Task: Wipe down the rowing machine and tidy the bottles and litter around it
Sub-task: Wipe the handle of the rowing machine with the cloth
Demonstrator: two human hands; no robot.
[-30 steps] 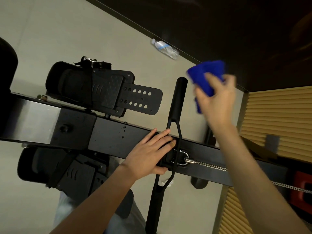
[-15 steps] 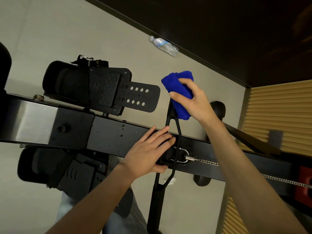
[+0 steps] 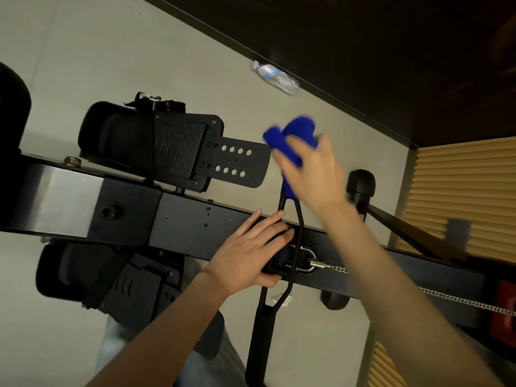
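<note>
The black rowing machine rail (image 3: 195,222) crosses the view, with a footrest (image 3: 173,146) above it and another below. Its black pull handle (image 3: 268,317) lies across the rail, hooked to a chain (image 3: 460,301). My left hand (image 3: 245,255) presses flat on the rail and the handle's middle. My right hand (image 3: 312,174) grips a blue cloth (image 3: 293,138) wrapped around the handle's far end, which the cloth hides. A crushed clear plastic bottle (image 3: 276,76) lies on the floor by the dark wall. A small white scrap (image 3: 279,298) shows on the floor under the handle.
Pale floor (image 3: 111,51) surrounds the machine. A dark wall (image 3: 363,37) runs along the back. Slatted wooden panels (image 3: 460,196) stand at the right. Black end caps of the machine's foot bar (image 3: 360,185) stick out near the panels. A red part (image 3: 505,311) sits at the right edge.
My right hand came down from the air with the blue cloth onto the handle's far end and has slid a little along it. The left hand stayed put.
</note>
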